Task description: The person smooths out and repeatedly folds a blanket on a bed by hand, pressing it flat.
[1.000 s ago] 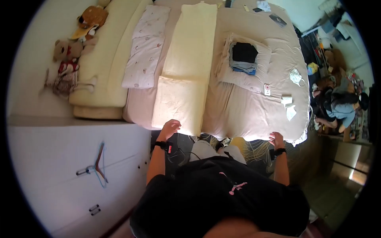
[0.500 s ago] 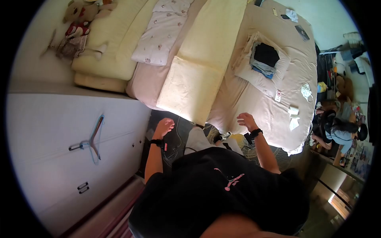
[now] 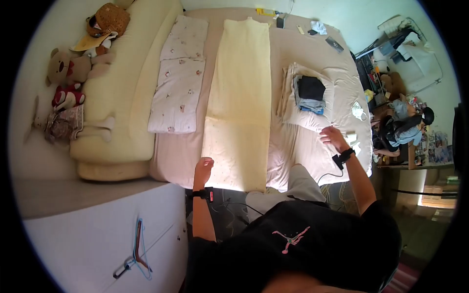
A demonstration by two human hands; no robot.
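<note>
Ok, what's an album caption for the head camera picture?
Left hand near the long yellow cloth, right hand toward the stacked clothes on the bed.

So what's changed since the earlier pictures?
The right hand has moved forward over the bed, toward the folded clothes; a knee has come up at the bed's near edge. No new grasp or release is visible. The yellow cloth and clothes pile look unmoved.

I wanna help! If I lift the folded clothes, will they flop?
Probably, since the folded clothes look like soft cloth. The black one on top might slide, as no string shows. The pillow underneath looks soft, so pushing could make them lean.
</note>
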